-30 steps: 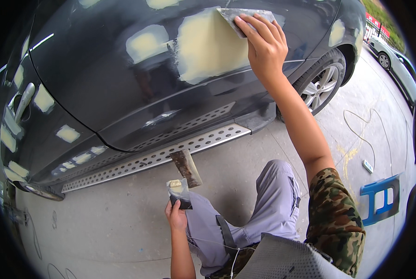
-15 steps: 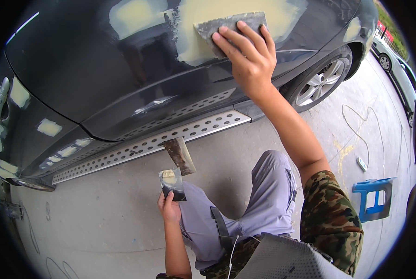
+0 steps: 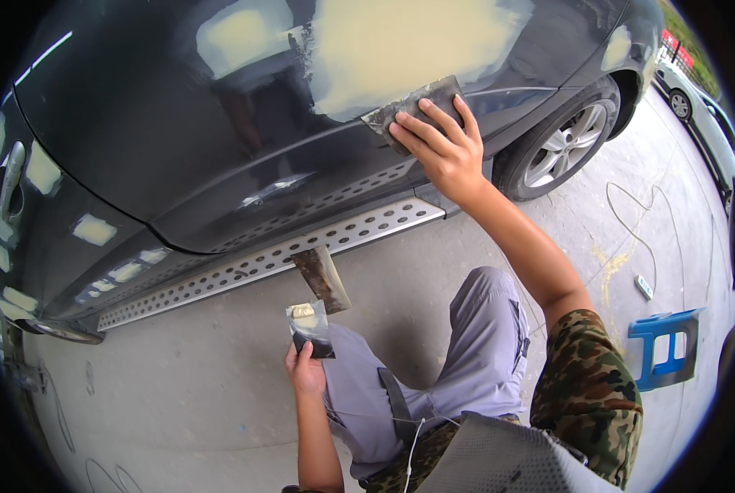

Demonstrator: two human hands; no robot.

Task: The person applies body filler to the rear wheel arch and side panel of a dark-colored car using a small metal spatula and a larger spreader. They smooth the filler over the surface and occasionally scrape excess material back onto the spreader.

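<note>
My right hand [image 3: 448, 152] grips a wide, dark putty spreader [image 3: 417, 108], its fingers spread across the blade. The spreader lies against the dark car door [image 3: 252, 193], at the lower edge of a large cream filler patch [image 3: 392, 53]. Lower down, my left hand [image 3: 307, 370] pinches a small putty spreader [image 3: 310, 338] with a lump of cream putty [image 3: 303, 312] on its upper end. Just above that hand, a brown-stained spreader [image 3: 322, 278] overlaps the view of the running board; what supports it cannot be made out.
A silver running board [image 3: 277, 261] with round holes runs under the door. To the right are the car's wheel [image 3: 569, 148], a blue stool [image 3: 663, 349] and a cable with a small box [image 3: 644, 286] on the concrete floor. A smaller filler patch [image 3: 240, 37] lies left.
My right hand has brought its spreader down the door, from the middle of the large filler patch to its lower edge. My left hand keeps its hold, nearly still.
</note>
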